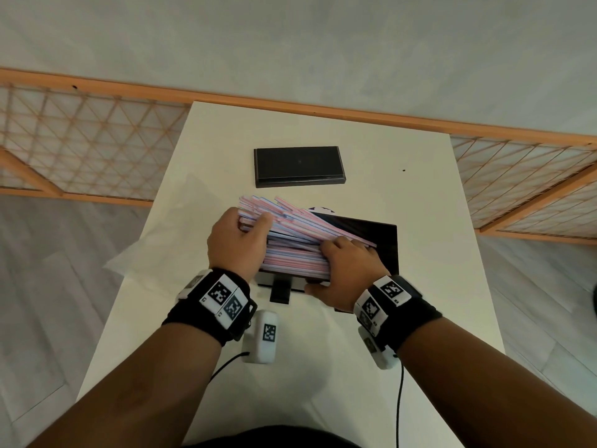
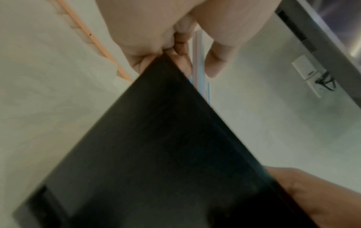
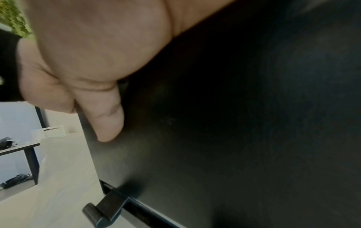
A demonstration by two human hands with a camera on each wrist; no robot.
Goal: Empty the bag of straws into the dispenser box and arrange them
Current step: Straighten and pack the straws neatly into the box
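A black dispenser box stands open on the white table, heaped with pink and blue striped straws that fan out over its left and far rims. My left hand grips the left ends of the pile, thumb on top and fingers curled beneath. In the left wrist view the curled fingers hold straws above the box wall. My right hand curls over the pile's near right part. Its thumb presses the box's front wall.
The box's black lid lies flat at the far side of the table. A clear plastic bag lies slack over the table's left edge. A black lever juts from the box's front. Cables hang from both wrists.
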